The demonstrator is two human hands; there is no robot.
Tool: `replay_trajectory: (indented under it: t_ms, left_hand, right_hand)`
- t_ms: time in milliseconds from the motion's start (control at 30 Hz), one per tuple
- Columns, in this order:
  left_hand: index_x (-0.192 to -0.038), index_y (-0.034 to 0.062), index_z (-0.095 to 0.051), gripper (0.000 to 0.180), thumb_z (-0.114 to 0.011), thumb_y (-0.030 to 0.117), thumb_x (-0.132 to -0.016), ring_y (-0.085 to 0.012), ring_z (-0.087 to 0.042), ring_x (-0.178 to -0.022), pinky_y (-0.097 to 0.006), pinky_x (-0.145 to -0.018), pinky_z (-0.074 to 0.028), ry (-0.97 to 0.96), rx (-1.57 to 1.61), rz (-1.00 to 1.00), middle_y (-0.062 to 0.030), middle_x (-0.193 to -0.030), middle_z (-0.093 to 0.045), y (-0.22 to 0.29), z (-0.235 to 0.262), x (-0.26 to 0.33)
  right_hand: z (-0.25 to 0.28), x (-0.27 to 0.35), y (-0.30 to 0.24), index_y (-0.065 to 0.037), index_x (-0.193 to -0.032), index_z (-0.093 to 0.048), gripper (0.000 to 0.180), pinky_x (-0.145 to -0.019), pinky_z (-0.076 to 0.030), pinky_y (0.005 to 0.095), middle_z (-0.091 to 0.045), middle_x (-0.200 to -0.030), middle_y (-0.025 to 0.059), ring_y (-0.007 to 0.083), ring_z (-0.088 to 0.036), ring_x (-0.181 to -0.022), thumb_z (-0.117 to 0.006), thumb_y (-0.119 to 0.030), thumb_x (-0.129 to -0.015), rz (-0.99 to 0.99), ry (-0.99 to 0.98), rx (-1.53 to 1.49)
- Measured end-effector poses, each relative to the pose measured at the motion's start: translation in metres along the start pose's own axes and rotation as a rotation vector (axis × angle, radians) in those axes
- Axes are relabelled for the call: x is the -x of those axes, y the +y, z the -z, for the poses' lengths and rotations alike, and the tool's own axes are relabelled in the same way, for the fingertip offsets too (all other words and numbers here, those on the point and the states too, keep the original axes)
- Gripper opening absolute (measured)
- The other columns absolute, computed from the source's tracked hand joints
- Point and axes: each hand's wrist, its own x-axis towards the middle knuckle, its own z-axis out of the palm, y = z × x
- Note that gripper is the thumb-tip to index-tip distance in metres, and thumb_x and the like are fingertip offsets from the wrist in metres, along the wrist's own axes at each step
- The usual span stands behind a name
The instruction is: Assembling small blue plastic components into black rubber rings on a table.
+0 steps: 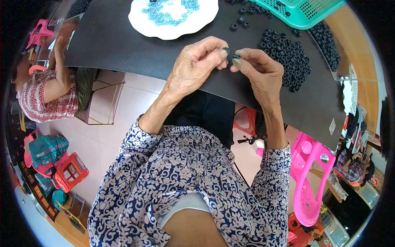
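Over the near edge of the dark table [119, 45], both my hands work close together with a small gap between their fingertips. My left hand [197, 64] is closed in a pinch, and a small dark piece [227, 51] shows at its thumb tip. Between the thumb and forefinger of my right hand [263, 74] sits a small black ring-shaped part [235, 57], mostly covered by the fingers. Just right of that hand lies a heap of black ring-shaped parts [290, 57]. Beyond my left hand, a white scalloped plate [164, 33] carries many tiny pale-blue pieces [158, 16].
A green perforated basket [306, 20] stands at the far right, near more black parts [325, 41]. Pink stool [306, 181] is by my right side. A person in a patterned red top [51, 94] sits at left; red stools [72, 173] stand behind.
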Motion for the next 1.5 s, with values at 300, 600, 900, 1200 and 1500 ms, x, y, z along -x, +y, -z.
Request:
replay_trajectory:
  t_ms: [300,600,900,1200,1500]
  left_hand:
    - [-0.105,-0.0001,-0.062,0.022,-0.055,0.019,-0.097,-0.0071,-0.057,-0.079,-0.022,-0.075,-0.047,-0.023,-0.057,-0.043,-0.0009,-0.082,-0.062,-0.0011,-0.0011,0.0018]
    - [-0.104,-0.0021,-0.059,0.017,-0.054,0.012,-0.096,-0.0083,-0.056,-0.078,-0.023,-0.073,-0.048,-0.02,-0.053,-0.068,-0.0015,-0.08,-0.059,0.0012,-0.0035,0.0016]
    - [-0.11,-0.0021,-0.059,0.025,-0.051,0.019,-0.099,-0.0098,-0.061,-0.075,-0.023,-0.071,-0.049,-0.132,0.005,-0.026,-0.0045,-0.079,-0.064,0.0043,-0.0011,-0.0002]
    - [-0.104,-0.0002,-0.06,0.024,-0.045,0.019,-0.099,-0.01,-0.059,-0.068,-0.025,-0.064,-0.049,-0.206,-0.025,-0.023,-0.0058,-0.075,-0.065,0.0037,0.001,-0.004]
    - [-0.103,-0.0005,-0.06,0.024,-0.046,0.018,-0.099,-0.0103,-0.058,-0.069,-0.025,-0.067,-0.048,-0.181,0.043,0.017,-0.0056,-0.075,-0.064,0.0021,0.0008,-0.0061]
  right_hand:
    - [-0.0009,-0.0012,-0.0023,0.003,-0.098,-0.066,0.017,-0.072,-0.054,0.0225,-0.068,-0.089,0.0082,0.0139,-0.067,-0.076,-0.07,0.002,-0.082,-0.028,-0.039,-0.003]
    - [-0.0023,-0.0022,-0.0024,0.004,-0.097,-0.065,0.016,-0.072,-0.053,0.0218,-0.068,-0.089,0.0083,0.0134,-0.066,-0.076,-0.07,0.002,-0.082,-0.004,-0.061,-0.065]
    - [0.0032,-0.0017,-0.0008,0.001,-0.094,-0.065,0.016,-0.075,-0.051,0.0217,-0.067,-0.092,0.0068,0.0103,-0.063,-0.081,-0.072,0.003,-0.08,-0.002,-0.086,-0.022]
    - [0.0027,-0.0031,-0.0002,-0.002,-0.093,-0.064,0.02,-0.069,-0.05,0.0201,-0.066,-0.083,0.0017,0.0067,-0.062,-0.076,-0.075,0.001,-0.076,0.059,-0.096,-0.021]
    - [0.0004,-0.001,-0.0008,0.0,-0.094,-0.065,0.021,-0.076,-0.05,0.0205,-0.065,-0.09,0.0022,0.0077,-0.062,-0.083,-0.075,0.003,-0.076,0.074,-0.054,0.055]
